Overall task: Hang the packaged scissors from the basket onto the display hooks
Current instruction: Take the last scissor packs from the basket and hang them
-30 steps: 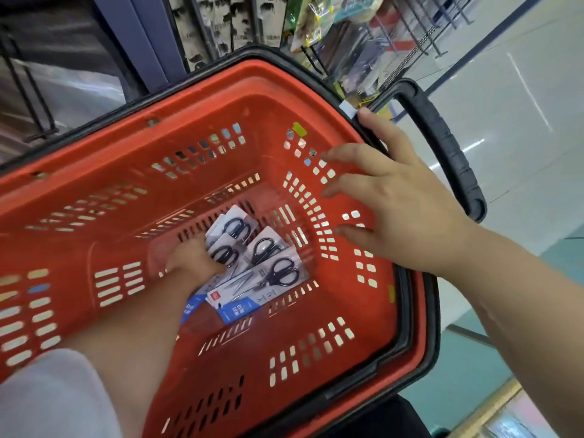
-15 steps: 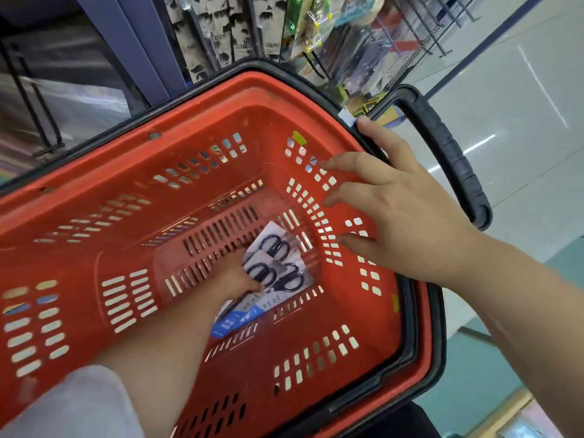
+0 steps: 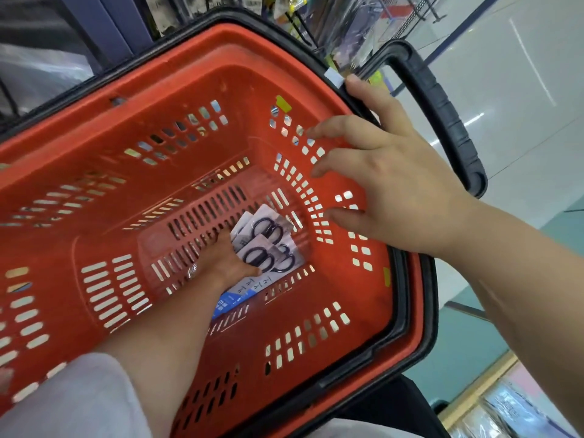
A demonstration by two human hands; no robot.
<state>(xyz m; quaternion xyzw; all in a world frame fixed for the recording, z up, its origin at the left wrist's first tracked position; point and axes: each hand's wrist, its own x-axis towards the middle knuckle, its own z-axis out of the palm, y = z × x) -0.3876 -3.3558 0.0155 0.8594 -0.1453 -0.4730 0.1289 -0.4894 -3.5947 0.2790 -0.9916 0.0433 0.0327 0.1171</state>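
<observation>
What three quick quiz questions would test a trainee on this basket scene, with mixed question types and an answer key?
1. True or false: the packaged scissors lie on the floor of the red basket.
2. Which of the hands reaches down to the packs? A. left hand B. right hand
3. Fill in: the right hand rests on the basket's ____, beside the black handle.

Key
1. True.
2. A: the left hand is at the bottom of the basket, touching the packs; whether it has gripped one cannot be told.
3. Rim: its fingers spread over the rim and inner wall.
</observation>
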